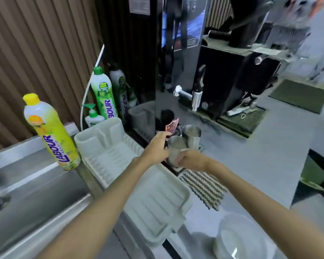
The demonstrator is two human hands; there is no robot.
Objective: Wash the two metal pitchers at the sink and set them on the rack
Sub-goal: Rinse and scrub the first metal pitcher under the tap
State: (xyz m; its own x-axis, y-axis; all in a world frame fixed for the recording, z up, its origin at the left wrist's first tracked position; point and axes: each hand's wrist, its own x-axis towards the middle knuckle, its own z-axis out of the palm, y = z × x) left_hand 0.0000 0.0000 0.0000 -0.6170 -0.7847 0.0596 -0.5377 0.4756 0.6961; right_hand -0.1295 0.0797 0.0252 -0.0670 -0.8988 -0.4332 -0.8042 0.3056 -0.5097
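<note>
The near pitcher (176,152) stands upright on the grey counter (260,156), just past the far right corner of the drying rack (120,157), with its open mouth facing up. The second pitcher (192,135) stands directly behind it, toward the black machine (232,81), close enough that the two appear to touch. The left hand (157,146) lies against the left wall of the near pitcher, fingers curled partway around it; the right hand (190,160) wraps the lower right wall, fingers closed on the metal. Both hands thus grip the near pitcher; whether it is lifted off the counter cannot be told. The step in hand is judged to be the pickup: neither pitcher is at the sink (36,193), which lies beyond the rack's left edge, and the rack carries nothing. The next move calls for a firm hold on one or both pitchers, a lift clear of the rack's raised rim, and a carry leftward across the rack to the sink basin. The yellow detergent bottle (51,131) stands at the sink's back edge, beside the rack's left corner, within reach for washing. The folded cloth (202,187) lies on the counter along the rack's right edge, under the right forearm.
</note>
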